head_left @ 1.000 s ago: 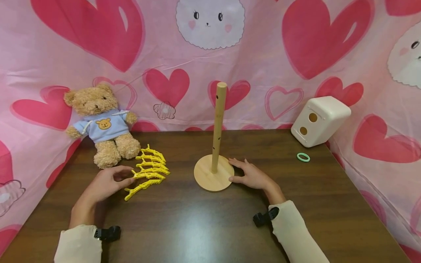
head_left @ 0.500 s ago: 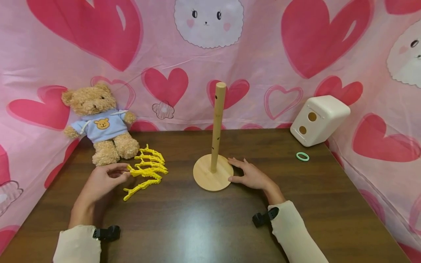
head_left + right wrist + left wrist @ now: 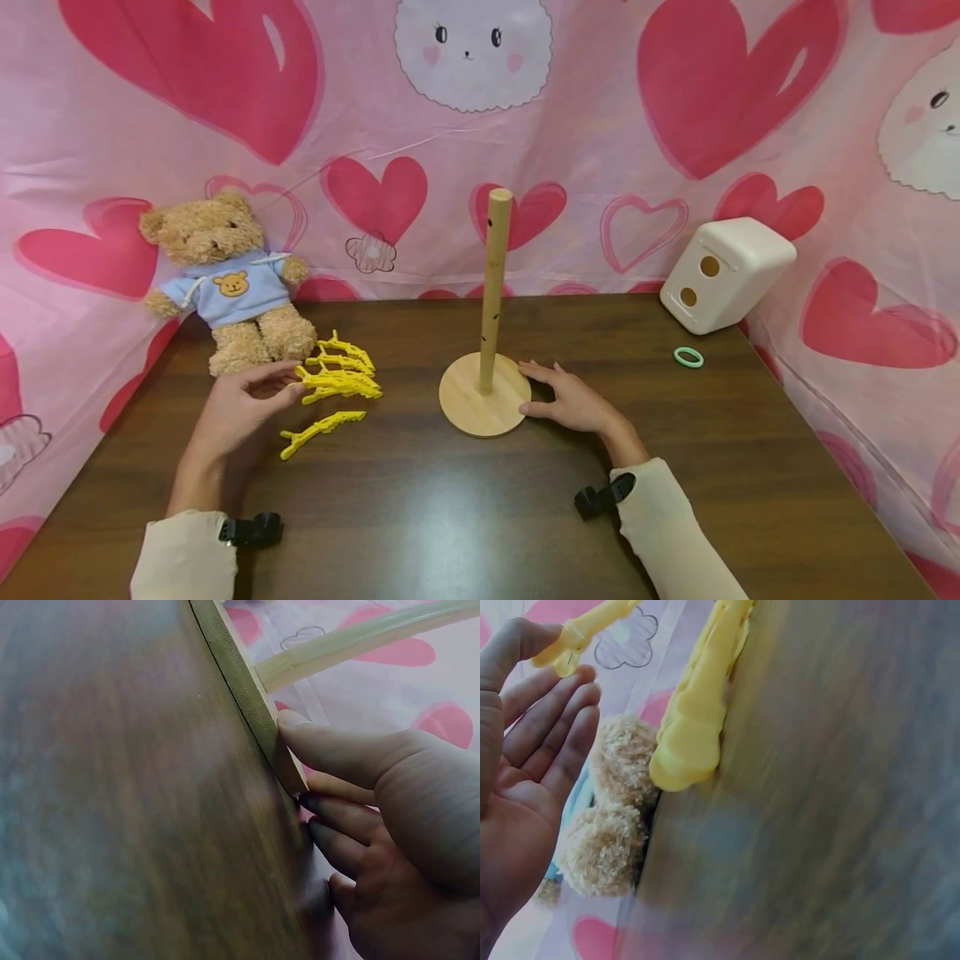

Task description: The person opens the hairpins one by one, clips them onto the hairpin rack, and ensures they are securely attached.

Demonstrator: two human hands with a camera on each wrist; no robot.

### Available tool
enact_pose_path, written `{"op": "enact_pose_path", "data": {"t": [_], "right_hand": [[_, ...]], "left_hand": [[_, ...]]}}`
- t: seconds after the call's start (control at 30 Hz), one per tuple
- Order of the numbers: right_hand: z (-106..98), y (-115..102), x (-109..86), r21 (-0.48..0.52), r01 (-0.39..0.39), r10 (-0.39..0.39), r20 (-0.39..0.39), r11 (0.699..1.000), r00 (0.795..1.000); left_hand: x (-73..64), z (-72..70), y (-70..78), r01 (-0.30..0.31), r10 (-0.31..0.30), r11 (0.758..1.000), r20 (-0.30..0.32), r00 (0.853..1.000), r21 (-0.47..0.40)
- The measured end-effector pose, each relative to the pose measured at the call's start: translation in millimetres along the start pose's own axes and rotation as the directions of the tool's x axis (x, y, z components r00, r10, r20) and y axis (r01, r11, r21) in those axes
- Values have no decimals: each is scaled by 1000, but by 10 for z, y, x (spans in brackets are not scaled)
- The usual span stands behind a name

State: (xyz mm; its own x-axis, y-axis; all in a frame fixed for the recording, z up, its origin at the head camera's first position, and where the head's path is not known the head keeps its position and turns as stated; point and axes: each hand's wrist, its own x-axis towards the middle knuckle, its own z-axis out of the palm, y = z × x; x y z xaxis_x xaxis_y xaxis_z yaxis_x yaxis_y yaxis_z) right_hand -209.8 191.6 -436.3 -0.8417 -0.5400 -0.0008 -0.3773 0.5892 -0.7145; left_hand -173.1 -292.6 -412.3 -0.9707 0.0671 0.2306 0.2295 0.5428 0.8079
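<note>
My left hand (image 3: 243,408) pinches the tail end of a yellow hair clip (image 3: 585,630) between thumb and index finger, lifted off the table in the left wrist view. Several more yellow clips lie behind it, partly overlapped by it in the head view. One yellow clip (image 3: 322,432) lies apart, nearer the front. At the middle of the table stands a wooden stand, an upright pole (image 3: 493,283) with dark holes on a round base (image 3: 465,404). My right hand (image 3: 573,400) holds the base's right rim (image 3: 251,712) with thumb and fingers.
A teddy bear (image 3: 236,287) in a blue top sits at the back left, behind the clips. Toward the back right are a white box (image 3: 723,275) with two round holes and a green ring (image 3: 688,357). A pink heart-print cloth (image 3: 585,125) hangs behind the table.
My left hand has taken hold of a yellow clip, raised it and carried it away from me over the other clips, leaving the front one apart. The right hand stays at the base.
</note>
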Motion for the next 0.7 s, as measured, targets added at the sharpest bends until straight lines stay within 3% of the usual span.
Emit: {"op": "enact_pose_path", "data": {"t": [0.2,0.37,0.53,0.7], "right_hand": [[2,2,-2,3,3,-3,-1,1000,1000],[0,11,-12,-1,8,-8,-2,1000,1000],[-5,21,-10,-2,7,-7,-6,1000,1000],[-2,16,-5,-1,10,-10,-4,1000,1000]], "left_hand": [[26,76,31,22,-23,999,-63,998,-23],[59,173,110,9,-22,995,-130,991,-97],[105,247,208,-50,30,988,-130,991,-147],[127,296,273,-50,39,993,-109,993,-105]]}}
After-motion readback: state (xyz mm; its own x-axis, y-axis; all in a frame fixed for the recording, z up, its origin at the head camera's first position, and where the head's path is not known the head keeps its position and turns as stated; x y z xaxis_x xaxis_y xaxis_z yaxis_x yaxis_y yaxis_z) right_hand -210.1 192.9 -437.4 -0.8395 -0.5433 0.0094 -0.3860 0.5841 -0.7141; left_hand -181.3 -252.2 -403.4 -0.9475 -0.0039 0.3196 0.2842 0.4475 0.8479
